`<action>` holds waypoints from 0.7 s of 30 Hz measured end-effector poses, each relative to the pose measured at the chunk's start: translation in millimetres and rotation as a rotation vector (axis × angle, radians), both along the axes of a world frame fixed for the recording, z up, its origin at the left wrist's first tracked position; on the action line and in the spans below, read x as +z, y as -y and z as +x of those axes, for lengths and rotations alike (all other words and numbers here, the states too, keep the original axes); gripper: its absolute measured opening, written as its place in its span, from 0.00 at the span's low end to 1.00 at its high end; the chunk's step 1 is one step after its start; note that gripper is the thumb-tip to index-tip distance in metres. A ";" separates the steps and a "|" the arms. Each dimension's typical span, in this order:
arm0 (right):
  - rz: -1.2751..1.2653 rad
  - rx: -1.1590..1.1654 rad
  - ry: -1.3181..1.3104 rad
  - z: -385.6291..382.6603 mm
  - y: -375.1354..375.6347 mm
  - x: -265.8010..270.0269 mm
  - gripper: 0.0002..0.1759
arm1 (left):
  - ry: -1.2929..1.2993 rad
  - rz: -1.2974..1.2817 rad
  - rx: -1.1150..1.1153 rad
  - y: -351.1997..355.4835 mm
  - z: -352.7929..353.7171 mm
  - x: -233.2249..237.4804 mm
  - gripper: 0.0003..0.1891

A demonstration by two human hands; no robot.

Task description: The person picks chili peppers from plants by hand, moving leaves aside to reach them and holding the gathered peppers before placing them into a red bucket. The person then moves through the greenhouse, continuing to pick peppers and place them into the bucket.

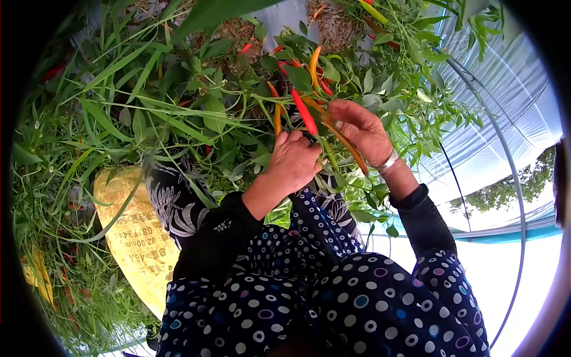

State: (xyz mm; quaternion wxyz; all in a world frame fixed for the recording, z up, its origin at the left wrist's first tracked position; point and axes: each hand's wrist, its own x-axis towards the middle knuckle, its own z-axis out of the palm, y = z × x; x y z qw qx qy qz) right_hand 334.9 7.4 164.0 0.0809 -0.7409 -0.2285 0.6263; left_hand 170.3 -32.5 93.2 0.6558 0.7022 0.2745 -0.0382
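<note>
My left hand (289, 162) is closed low in the pepper plant, its fingers curled in among the stems; what they hold is hidden. An orange chili pepper (277, 119) hangs down to its knuckles, and a bright red chili pepper (304, 113) points down just above it. A greenish chili pepper (328, 153) lies beside its fingertips. To the right, my right hand (364, 132) pinches a long orange-brown chili pepper (344, 143) between thumb and fingers. Above both hands, another orange chili pepper (314, 66) stands among the leaves, with red ones close by.
A yellow printed sack (134, 229) lies at the left among tall grass (113, 125). At the right, clear plastic sheeting (505, 101) hangs behind a curved pipe (505, 149). More red peppers show low at the left.
</note>
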 end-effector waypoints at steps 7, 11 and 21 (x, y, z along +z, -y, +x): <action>-0.114 0.799 0.272 -31.2 -12.6 -24.0 0.27 | 0.010 0.126 -0.048 11.7 1.0 -3.0 0.13; -0.083 0.665 0.117 -34.5 -5.7 -26.4 0.31 | 0.025 0.168 0.104 20.2 2.5 -7.7 0.12; -0.046 -0.490 -0.535 -33.2 1.2 36.9 0.07 | -0.071 -0.029 -0.123 21.6 0.7 -6.2 0.10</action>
